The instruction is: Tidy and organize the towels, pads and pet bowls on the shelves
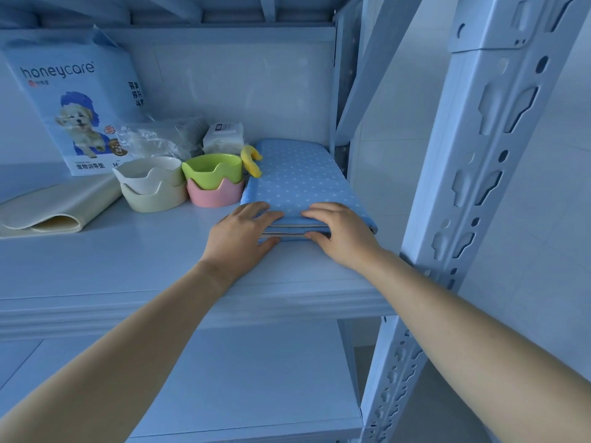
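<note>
Hands on folded blue pad [300,183]: left hand [240,238] and right hand [342,235] apart, pinching front edge, likely squaring it against shelf [160,260] corner.

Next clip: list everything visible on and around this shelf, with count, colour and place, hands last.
Pad pack: 1, blue-white, back left, upright.
Plastic bag: 1, clear, behind bowls.
Wipes pack: 1, white, back centre.
Cream bowls: 2, stacked, centre.
Green bowl: 1, nested in pink bowl.
Yellow toy: 1, on pad's far left corner.
Folded pad: 1, blue dotted, right end.
Cream mat: 1, folded, left.
Shelf: 1, white.
Post: 1, white, right.
Left hand, right hand: gripping pad's near edge.
</note>
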A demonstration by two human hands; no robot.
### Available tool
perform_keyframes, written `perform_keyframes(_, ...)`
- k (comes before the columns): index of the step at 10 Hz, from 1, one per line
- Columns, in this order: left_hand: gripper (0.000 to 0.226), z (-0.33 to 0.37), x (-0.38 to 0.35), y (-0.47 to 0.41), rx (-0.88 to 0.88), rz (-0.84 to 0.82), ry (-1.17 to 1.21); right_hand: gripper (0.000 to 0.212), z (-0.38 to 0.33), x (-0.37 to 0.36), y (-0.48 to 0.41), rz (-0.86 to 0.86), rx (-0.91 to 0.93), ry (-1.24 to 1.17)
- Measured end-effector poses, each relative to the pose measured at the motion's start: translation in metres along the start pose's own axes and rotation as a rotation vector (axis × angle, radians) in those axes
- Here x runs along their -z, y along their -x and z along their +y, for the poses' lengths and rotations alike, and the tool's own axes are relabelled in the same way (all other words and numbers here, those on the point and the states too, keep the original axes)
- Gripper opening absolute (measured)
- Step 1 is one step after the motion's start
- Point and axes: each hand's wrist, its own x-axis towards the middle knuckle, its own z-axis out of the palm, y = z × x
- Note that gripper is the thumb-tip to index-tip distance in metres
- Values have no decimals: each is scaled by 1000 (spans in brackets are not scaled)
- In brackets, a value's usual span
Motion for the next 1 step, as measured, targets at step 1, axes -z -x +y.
perform_keyframes(1, 42, 2, 8, 11, 35, 39, 17, 41, -9, 2, 5, 22, 20, -1)
